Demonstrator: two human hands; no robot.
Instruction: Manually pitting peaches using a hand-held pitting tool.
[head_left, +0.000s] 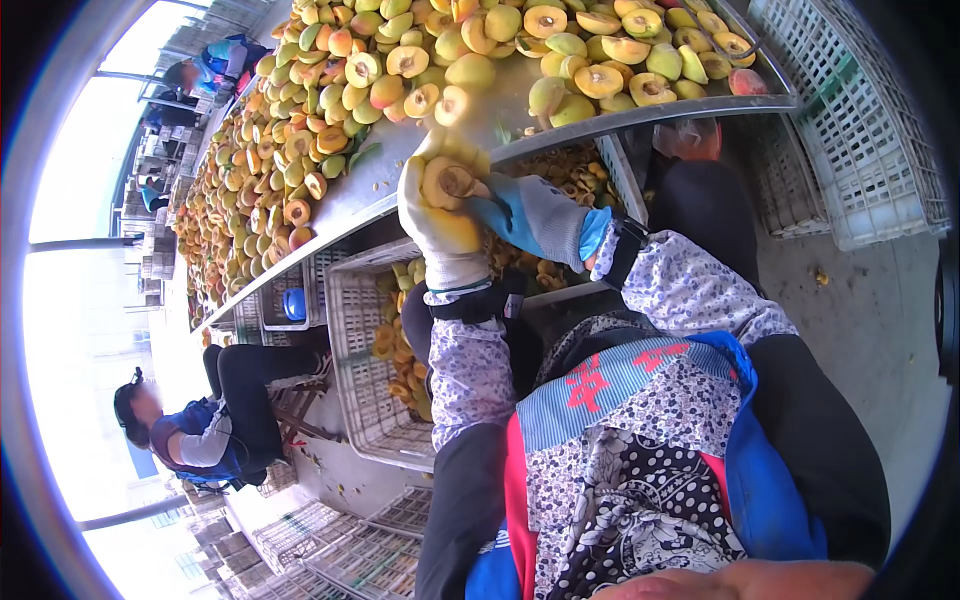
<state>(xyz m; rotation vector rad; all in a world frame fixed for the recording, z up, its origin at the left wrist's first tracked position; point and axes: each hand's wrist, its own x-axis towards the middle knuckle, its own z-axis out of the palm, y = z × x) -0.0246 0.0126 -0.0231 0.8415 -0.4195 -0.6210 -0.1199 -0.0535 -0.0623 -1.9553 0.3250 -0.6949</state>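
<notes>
My left hand (444, 202), in a white glove stained yellow, holds a halved yellow peach (448, 183) with its cut, brownish pit hollow facing up. My right hand (529, 214), in a blue and grey glove, is pressed against the right side of that half. Its fingers are curled, and whether they grip a small tool is hidden. Both hands are just off the near edge of a metal table (390, 161). Heaped on it are whole and halved peaches (360, 67).
Below the hands, a crate (626, 176) contains peach scraps (559, 169). Left of my knees, a white plastic crate (375, 360) contains peach halves (394, 345). Stacked crates (862, 112) stand at the right. A seated person (202, 439) is at the left; others are farther back.
</notes>
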